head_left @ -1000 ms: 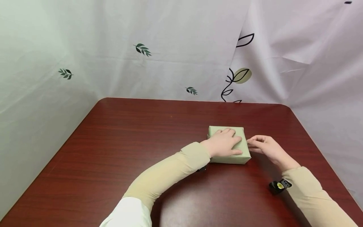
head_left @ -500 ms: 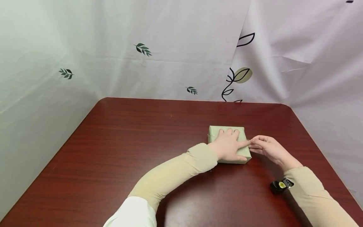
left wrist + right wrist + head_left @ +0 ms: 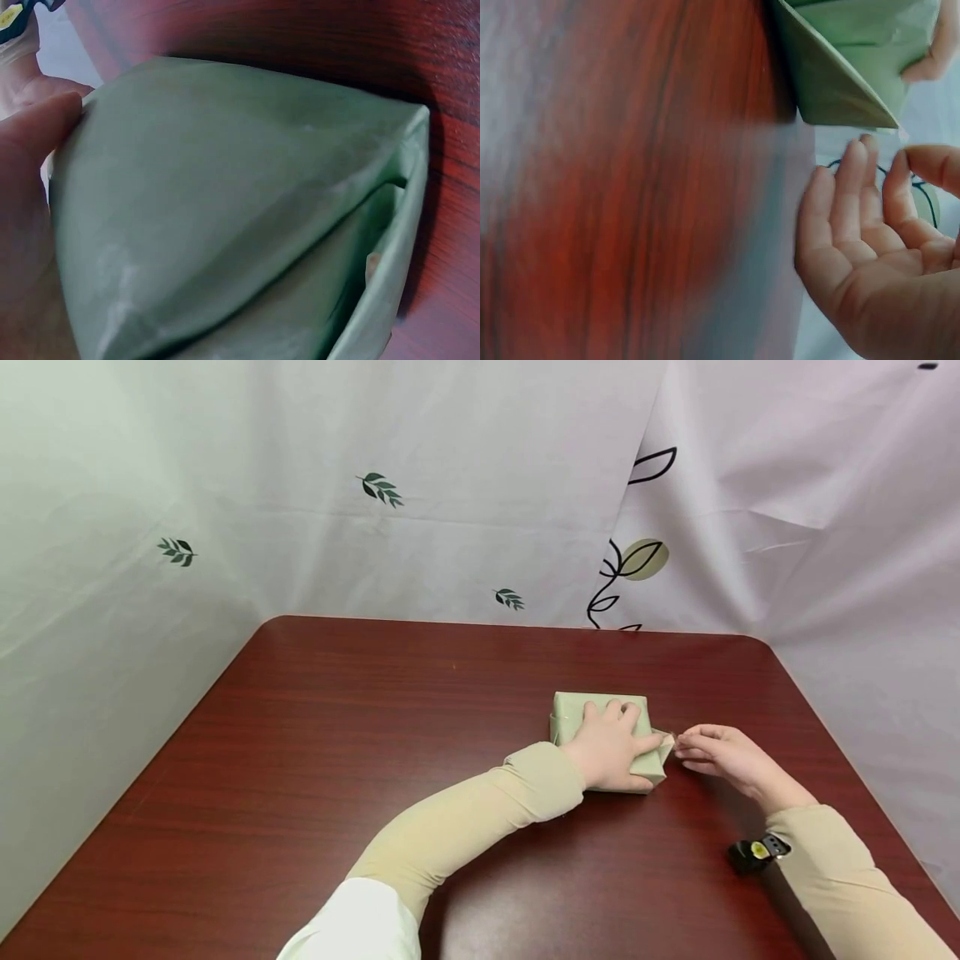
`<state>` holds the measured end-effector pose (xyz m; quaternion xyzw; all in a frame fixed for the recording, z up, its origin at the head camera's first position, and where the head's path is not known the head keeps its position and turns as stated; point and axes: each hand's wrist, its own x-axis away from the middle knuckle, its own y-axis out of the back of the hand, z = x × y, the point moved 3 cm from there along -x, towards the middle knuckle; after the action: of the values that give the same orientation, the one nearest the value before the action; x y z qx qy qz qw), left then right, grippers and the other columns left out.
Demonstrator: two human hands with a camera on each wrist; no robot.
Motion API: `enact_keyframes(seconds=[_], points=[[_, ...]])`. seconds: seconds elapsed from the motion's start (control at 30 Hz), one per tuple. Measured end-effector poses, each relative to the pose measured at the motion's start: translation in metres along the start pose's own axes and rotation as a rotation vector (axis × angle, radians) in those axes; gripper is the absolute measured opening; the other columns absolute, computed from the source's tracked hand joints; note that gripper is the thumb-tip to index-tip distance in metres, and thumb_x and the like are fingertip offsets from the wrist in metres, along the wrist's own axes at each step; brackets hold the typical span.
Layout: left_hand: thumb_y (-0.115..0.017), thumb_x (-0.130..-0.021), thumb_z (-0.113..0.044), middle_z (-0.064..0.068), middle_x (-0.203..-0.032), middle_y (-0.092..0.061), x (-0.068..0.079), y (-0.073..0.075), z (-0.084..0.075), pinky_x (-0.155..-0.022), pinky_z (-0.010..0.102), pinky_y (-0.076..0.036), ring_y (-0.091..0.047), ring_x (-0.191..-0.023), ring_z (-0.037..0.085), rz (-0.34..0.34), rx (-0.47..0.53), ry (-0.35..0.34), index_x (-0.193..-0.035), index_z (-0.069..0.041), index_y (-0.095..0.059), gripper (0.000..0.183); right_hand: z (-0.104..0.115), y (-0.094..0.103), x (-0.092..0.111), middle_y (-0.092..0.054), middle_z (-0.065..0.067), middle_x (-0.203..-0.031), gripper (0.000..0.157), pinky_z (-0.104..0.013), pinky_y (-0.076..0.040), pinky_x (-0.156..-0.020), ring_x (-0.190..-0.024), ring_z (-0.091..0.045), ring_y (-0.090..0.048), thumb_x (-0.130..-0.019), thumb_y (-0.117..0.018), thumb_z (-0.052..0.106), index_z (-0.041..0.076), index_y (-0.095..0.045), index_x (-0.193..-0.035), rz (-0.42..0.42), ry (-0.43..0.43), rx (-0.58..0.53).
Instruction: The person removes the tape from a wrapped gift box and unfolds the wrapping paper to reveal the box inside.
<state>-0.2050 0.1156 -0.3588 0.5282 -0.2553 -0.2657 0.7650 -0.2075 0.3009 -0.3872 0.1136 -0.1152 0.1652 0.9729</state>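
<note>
A box wrapped in pale green paper (image 3: pixel 566 706) lies on the table toward the right. My left hand (image 3: pixel 606 752) rests on its top with fingers spread, the index finger reaching to the right edge. At that end a triangular paper flap (image 3: pixel 836 79) sticks out from the box. My right hand (image 3: pixel 723 756) is just right of the flap, thumb and index finger pinched together at its tip. A small piece of clear tape (image 3: pixel 902 136) seems to run from the tip into the pinch. In the left wrist view, the paper's folded end (image 3: pixel 360 262) gapes slightly.
The dark red wooden table (image 3: pixel 360 718) carries the box. A pale curtain with leaf prints (image 3: pixel 450 485) hangs behind and along both sides. A black wrist camera (image 3: pixel 750 856) is strapped to the right wrist.
The left hand has slid right across the box top. The right hand has drawn back to the right, and the end flap has swung outward from the box.
</note>
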Motion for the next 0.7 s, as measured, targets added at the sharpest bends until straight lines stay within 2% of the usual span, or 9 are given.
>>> enact_keyframes(seconds=[0.13,0.23,0.33,0.4,0.5,0.63,0.7], points=[[-0.037,-0.084,-0.076,0.0,-0.144,-0.032,-0.001,0.0,-0.001,-0.088,0.042,-0.036,-0.035,-0.125,0.019,-0.001,-0.018,0.006,-0.145,-0.052,-0.021,0.067,-0.003,0.007,0.0,-0.066,0.011,-0.09,0.016,-0.02,-0.052,-0.074,-0.084,0.004,-0.062,-0.097,-0.048,0.013,0.01,-0.063,-0.095,0.0,-0.038,0.126],[-0.038,-0.083,-0.076,-0.001,-0.144,-0.032,-0.002,0.001,-0.002,-0.087,0.043,-0.036,-0.035,-0.125,0.02,-0.001,-0.014,0.007,-0.143,-0.052,-0.025,0.066,-0.005,0.011,-0.001,-0.065,0.008,-0.089,0.018,-0.018,-0.051,-0.071,-0.08,0.005,-0.059,-0.096,-0.049,0.014,0.004,-0.064,-0.091,-0.03,-0.063,0.268],[-0.04,-0.083,-0.076,-0.001,-0.144,-0.033,-0.002,0.002,-0.003,-0.086,0.043,-0.036,-0.035,-0.126,0.02,-0.003,-0.01,0.01,-0.141,-0.051,-0.029,0.064,-0.005,0.012,0.001,-0.058,0.006,-0.076,0.021,-0.019,-0.047,-0.064,-0.068,0.002,-0.052,-0.095,-0.052,0.014,-0.001,-0.062,-0.085,-0.068,-0.067,0.435],[-0.04,-0.082,-0.076,-0.002,-0.144,-0.033,-0.002,0.002,-0.004,-0.087,0.043,-0.036,-0.034,-0.126,0.019,0.001,-0.009,0.015,-0.14,-0.052,-0.03,0.063,-0.004,0.011,0.002,-0.05,0.005,-0.069,0.022,-0.022,-0.041,-0.059,-0.062,-0.003,-0.045,-0.094,-0.053,0.014,-0.003,-0.06,-0.081,-0.09,-0.041,0.543],[-0.04,-0.082,-0.076,-0.003,-0.144,-0.033,-0.001,0.003,-0.005,-0.088,0.043,-0.035,-0.033,-0.127,0.018,0.009,-0.009,0.027,-0.14,-0.052,-0.029,0.063,-0.001,0.009,0.003,-0.041,0.006,-0.062,0.023,-0.025,-0.033,-0.055,-0.056,-0.007,-0.038,-0.092,-0.054,0.014,-0.001,-0.058,-0.075,-0.119,0.002,0.675],[-0.04,-0.082,-0.077,-0.004,-0.144,-0.032,-0.001,0.003,-0.006,-0.089,0.043,-0.035,-0.032,-0.127,0.018,0.017,-0.014,0.038,-0.139,-0.053,-0.029,0.063,0.001,0.005,0.002,-0.041,0.005,-0.06,0.023,-0.026,-0.032,-0.057,-0.055,-0.009,-0.038,-0.091,-0.055,0.014,0.006,-0.055,-0.069,-0.138,0.06,0.823],[-0.039,-0.082,-0.077,-0.004,-0.144,-0.031,0.0,0.003,-0.006,-0.09,0.043,-0.035,-0.032,-0.128,0.017,0.023,-0.016,0.041,-0.14,-0.053,-0.028,0.063,0.001,0.004,0.001,-0.043,0.003,-0.061,0.023,-0.03,-0.033,-0.06,-0.058,-0.014,-0.042,-0.09,-0.057,0.014,0.009,-0.053,-0.067,-0.159,0.089,0.902]])
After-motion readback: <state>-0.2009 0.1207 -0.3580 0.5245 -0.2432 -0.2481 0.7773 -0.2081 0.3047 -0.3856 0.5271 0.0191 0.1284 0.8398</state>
